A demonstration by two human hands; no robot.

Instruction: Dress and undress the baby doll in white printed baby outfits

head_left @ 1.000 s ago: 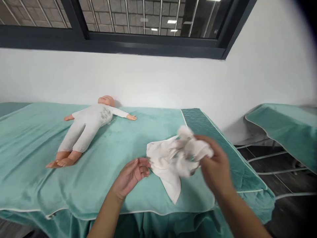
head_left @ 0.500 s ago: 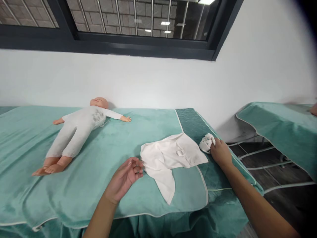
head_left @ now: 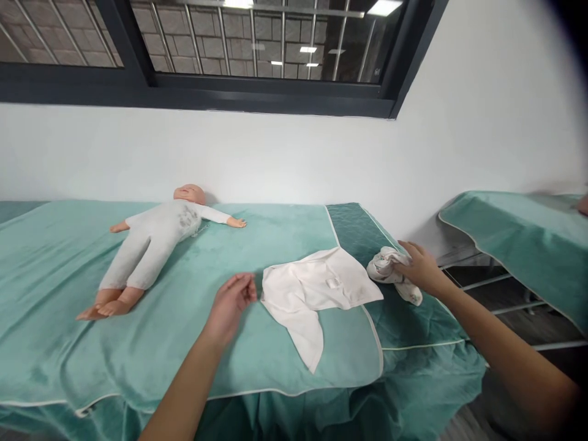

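Note:
My left hand [head_left: 233, 304] hovers over the green sheet, its fingers curled together with nothing visible in them. Just right of it lies a white cloth garment [head_left: 307, 285], spread out flat with one part hanging toward the front edge. My right hand [head_left: 420, 267] is at a crumpled white patterned cloth [head_left: 386, 264] by the bed's right end. Its fingers are spread, some touching the top of that bundle, and a loose end of cloth lies below the palm. A baby doll [head_left: 156, 239] in a white suit rests on its back at the left, arms outstretched.
The green sheet [head_left: 184, 343] covers the bed, its edge draping at the front. Behind stands a white wall [head_left: 285, 159] with a dark-framed, barred window [head_left: 266, 98]. At the right is another green-covered bed [head_left: 528, 239], with metal rails underneath.
My right hand has spread its fingers and shifted right, and more of the crumpled cloth shows beneath it. My left hand has drawn back left from the garment, its fingers curling in.

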